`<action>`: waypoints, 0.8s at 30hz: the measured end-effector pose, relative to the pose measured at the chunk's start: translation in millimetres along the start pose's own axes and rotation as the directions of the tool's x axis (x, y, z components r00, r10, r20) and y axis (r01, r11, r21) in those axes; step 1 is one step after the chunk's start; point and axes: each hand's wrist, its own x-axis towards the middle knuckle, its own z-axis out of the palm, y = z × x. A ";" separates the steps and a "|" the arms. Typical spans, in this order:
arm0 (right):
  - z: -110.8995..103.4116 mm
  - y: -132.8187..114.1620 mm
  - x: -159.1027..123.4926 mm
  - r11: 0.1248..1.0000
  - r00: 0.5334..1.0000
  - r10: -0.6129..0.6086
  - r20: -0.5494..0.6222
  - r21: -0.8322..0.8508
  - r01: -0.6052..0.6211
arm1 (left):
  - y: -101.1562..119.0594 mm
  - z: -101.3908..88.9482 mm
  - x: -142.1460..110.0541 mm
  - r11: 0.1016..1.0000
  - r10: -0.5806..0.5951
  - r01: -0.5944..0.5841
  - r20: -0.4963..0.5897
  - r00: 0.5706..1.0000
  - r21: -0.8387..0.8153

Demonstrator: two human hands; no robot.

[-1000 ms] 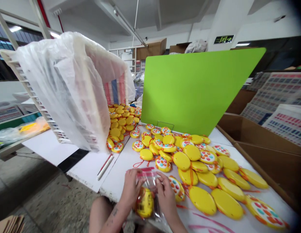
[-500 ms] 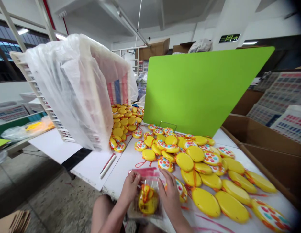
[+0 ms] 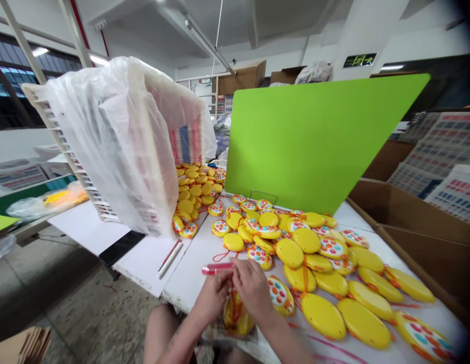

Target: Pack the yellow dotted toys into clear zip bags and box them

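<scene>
At the table's near edge, a clear plastic bag (image 3: pixel 220 331) holds a yellow oval toy (image 3: pixel 238 318) with an orange cord. My left hand (image 3: pixel 213 296) pinches the bag's upper part. Close against it, my right hand (image 3: pixel 253 289) has its fingers bent over the same top edge. A glossy pink strip (image 3: pixel 217 269) sticks out leftward from between my fingers along the bag's top. My hands cover much of the bag. Just right of my right hand lies a yellow toy with coloured dots (image 3: pixel 280 294).
Loose yellow toys (image 3: pixel 322 316) spread over the table's right side. A plastic-lined crate (image 3: pixel 117 151) lies tipped on the left, more toys spilling from it. A green board (image 3: pixel 314 141) stands behind. Two pens (image 3: pixel 170 260) lie left of my hands; a cardboard box (image 3: pixel 420 212) is at right.
My hands were apart on either side of the bag; now they meet at its top. The pink strip, flat before, is now narrower and bunched at my fingers.
</scene>
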 end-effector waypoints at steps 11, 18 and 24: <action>-11.3 -9.0 -7.7 0.998 0.993 -0.067 0.095 0.003 0.067 | -3.9 9.1 7.2 1.000 0.020 -0.021 0.012 1.000 0.007; -1.8 1.4 -5.5 0.998 0.997 0.042 -0.066 -0.045 -0.045 | -3.2 8.2 4.6 0.999 -0.019 0.018 0.014 1.000 0.042; -73.0 74.5 -78.7 0.951 0.940 0.248 -0.235 -0.124 -0.282 | -46.2 1.0 5.7 0.929 -0.327 0.302 -0.093 0.940 -0.213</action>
